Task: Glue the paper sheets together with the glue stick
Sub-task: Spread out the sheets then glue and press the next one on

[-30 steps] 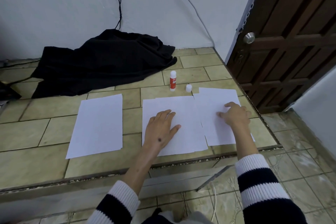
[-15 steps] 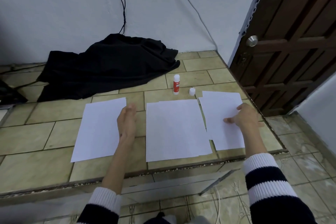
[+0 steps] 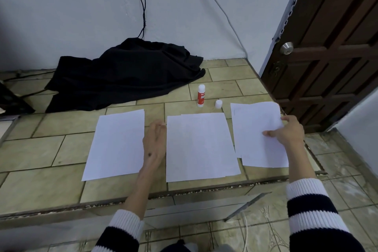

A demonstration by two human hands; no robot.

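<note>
Three lots of paper lie in a row on the tiled surface point(image 3: 61, 149): a left sheet point(image 3: 116, 145), a middle stack point(image 3: 200, 147) and a right stack point(image 3: 253, 129), each with its long axis running from 6 to 12 o'clock. Our right hand point(image 3: 290, 133) has its grip clamped on the right stack, thumb on top and fingers at the far edge, and the sheets there sit slightly fanned. Our left hand point(image 3: 154, 143) is in the gap between the left sheet and the middle stack, fingers loosely together and holding nothing; whether it touches the tiles we cannot tell. The glue stick point(image 3: 201, 96) stands upright at 12 o'clock from the middle stack, near its far edge, with its cap point(image 3: 218, 103) off and standing just beside it at 3 o'clock. From our left hand the glue stick lies toward 1 o'clock, from our right hand toward 10 o'clock. We judge the left hand the freer one to fetch it, since the right is busy with paper. Nothing stands between either hand and the glue stick. A black cloth point(image 3: 126, 71) is heaped at 10 o'clock near the wall, well apart from the sheets, and a door point(image 3: 331, 47) stands at 2 o'clock.
</note>
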